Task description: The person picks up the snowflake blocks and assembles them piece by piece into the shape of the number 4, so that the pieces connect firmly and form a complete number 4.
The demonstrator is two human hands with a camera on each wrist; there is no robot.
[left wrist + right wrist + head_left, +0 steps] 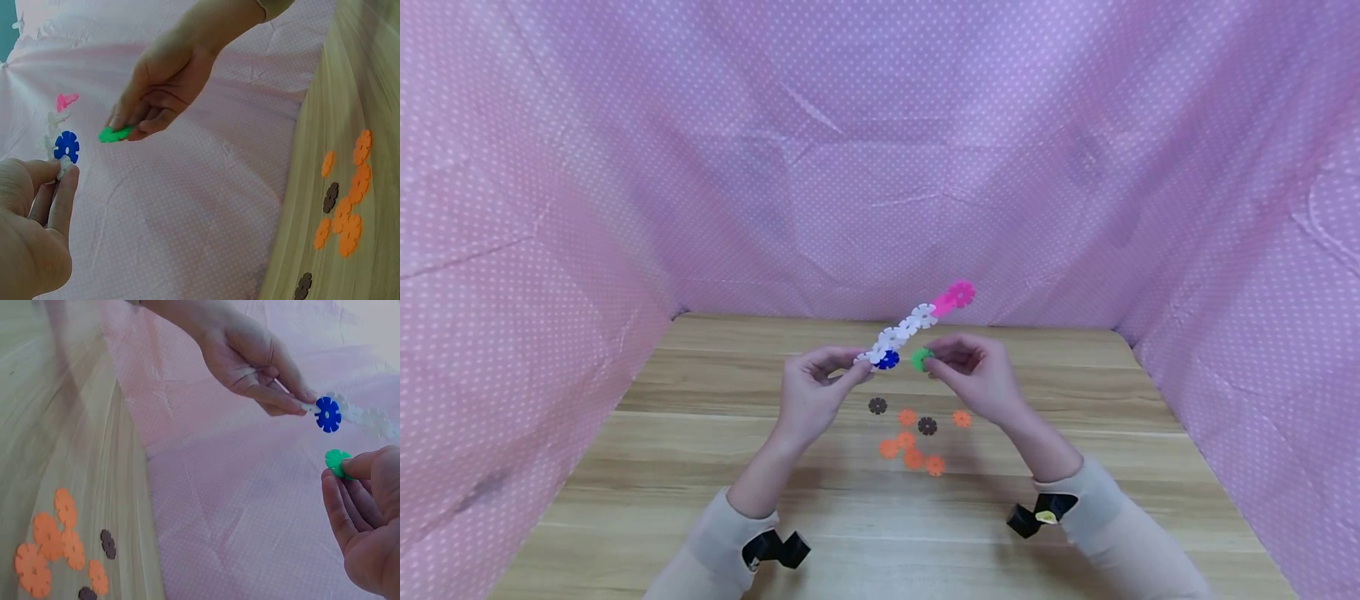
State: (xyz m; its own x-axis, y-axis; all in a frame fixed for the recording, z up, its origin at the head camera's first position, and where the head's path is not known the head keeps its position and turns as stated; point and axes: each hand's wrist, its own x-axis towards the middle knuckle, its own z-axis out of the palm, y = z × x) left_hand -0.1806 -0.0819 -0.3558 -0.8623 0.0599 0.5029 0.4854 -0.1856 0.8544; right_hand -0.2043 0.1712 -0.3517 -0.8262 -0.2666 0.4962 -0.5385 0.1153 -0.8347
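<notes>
My left hand (815, 392) pinches the near end of a chain of white notched snowflake discs (892, 337) held above the table. Pink discs (955, 296) form the chain's far end. A blue disc (328, 415) is joined to the chain close to my left fingertips. Between the thumb and fingers of my right hand (981, 375) is a green snowflake disc (337, 462). It is a short gap to the right of the blue disc in the head view, apart from it.
Several orange discs (913, 458) lie on the wooden table (700, 467) below the hands, with two dark brown discs (927, 426) among them. Pink dotted cloth (880, 167) hangs at the back and both sides.
</notes>
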